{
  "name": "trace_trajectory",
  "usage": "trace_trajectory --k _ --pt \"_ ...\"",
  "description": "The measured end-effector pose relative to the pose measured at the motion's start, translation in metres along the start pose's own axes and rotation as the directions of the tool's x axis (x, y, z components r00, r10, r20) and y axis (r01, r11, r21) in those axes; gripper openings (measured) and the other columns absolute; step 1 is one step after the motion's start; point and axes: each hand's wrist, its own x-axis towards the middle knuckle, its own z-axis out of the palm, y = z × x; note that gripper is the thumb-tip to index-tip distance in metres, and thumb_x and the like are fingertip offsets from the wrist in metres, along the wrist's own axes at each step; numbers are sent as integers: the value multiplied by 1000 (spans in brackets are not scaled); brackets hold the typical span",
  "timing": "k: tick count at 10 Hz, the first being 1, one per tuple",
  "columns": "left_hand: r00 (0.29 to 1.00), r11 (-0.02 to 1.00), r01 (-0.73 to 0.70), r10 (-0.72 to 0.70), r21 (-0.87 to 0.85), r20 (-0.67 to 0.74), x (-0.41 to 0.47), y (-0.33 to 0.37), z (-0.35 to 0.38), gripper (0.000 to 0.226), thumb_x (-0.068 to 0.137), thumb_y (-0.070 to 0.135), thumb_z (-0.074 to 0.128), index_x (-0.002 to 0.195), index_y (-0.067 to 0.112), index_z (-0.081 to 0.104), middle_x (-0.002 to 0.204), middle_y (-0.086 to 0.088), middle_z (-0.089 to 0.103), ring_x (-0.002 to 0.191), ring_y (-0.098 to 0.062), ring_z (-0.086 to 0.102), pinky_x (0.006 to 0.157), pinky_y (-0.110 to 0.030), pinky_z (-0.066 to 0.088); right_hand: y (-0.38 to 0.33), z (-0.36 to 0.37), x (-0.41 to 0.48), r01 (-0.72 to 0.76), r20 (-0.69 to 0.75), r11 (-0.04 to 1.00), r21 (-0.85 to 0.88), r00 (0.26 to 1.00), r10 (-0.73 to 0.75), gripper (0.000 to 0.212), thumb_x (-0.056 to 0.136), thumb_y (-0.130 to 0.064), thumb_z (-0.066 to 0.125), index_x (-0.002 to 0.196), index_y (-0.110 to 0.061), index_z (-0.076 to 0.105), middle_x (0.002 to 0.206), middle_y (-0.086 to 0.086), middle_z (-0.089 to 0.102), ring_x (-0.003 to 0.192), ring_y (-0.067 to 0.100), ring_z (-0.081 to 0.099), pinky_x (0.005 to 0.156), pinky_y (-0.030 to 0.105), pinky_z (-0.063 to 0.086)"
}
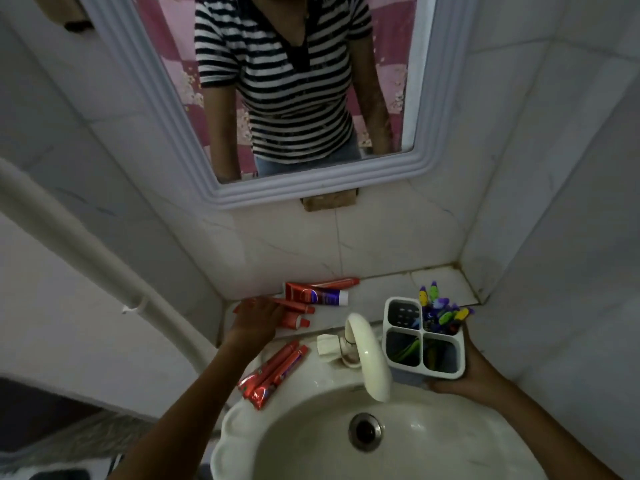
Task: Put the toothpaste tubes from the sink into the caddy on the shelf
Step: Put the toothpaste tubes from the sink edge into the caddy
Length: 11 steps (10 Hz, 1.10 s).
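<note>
Hands at the sink, tubes and caddy

Left hand lies flat, fingers spread, on red toothpaste tubes on the shelf; two more tubes rest on the sink rim; right hand grips the caddy.

Location: a small domestic bathroom. Indicators are as follows. A white ceramic sink with a metal drain and a cream plastic faucet occupies the lower centre. A framed mirror hangs on the wall directly above it. Pale marble-pattern tiles cover the walls and the narrow shelf behind the sink. A four-compartment caddy holding toothbrushes and several red toothpaste tubes confirm personal-hygiene use. A white pipe runs along the left wall.
</note>
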Motion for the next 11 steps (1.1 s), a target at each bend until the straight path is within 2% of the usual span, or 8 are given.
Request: trace_trajectory --k 1,2,3,4,6,8,10,11 --pt "998 999 -33 31 32 48 -3 -1 -8 31 72 20 75 102 27 68 100 2 74 92 -24 69 79 -45 52 -5 3 2 109 -28 988 113 994 -106 95 57 12 85 126 -22 27 118 -7 49 106 -9 57 74 -1 45" --pt "1000 997 8 -5 82 -31 -1 -3 -36 27 66 13 76 90 23 70 77 -3 72 65 -28 69 64 -38 52 -6 4 3 106 -65 985 137 993 -98 106 58 13 83 130 -29 18 130 -6 41 108 -22 49 81 0 44" --pt "974 1000 12 -11 1 -225 7 4 -95 24 79 22 57 100 23 69 73 -5 68 59 -29 66 53 -34 49 -8 1 1 157 -45 984 79 987 -154 114 48 -21 94 132 -36 18 129 -13 41 120 -5 50 83 1 44" --pt "920 985 -149 105 -88 -378 27 27 -173 34 88 29 48 109 22 72 76 -2 70 61 -23 66 51 -25 43 -10 1 0 171 -43 978 121 985 -167 109 56 11 86 127 -38 20 129 -6 43 108 -14 53 77 6 49" --pt "834 834 -551 551 10 16 68 113 -250 29 93 36 54 116 26 67 96 3 70 84 -15 67 71 -25 34 -1 -1 0 177 -20 980 90 984 -176 124 47 -7 95 139 -19 13 123 -18 39 118 -13 47 80 -4 40" --pt "761 691 -648 567 321 314 93 192 -228 14 93 25 59 99 16 67 90 -2 69 83 -22 67 68 -32 37 8 2 7 218 -53 975 48 975 -216 123 53 13 86 140 -12 3 131 -16 30 113 -30 35 87 -7 33" --pt "840 840 -542 542 20 -11 114 176 -225 33 97 41 44 103 16 64 92 -5 69 83 -26 66 78 -36 49 21 0 13 169 -29 982 81 985 -167 129 57 0 89 140 -34 -4 133 -15 35 119 -14 44 95 10 44" --pt "959 954 -282 280 -97 -34 118 133 -196 30 100 34 39 103 15 63 98 -8 68 89 -30 65 75 -39 53 29 2 18 163 -41 983 85 986 -160 134 60 0 87 136 -51 -11 131 -26 27 113 -24 38 93 3 39"
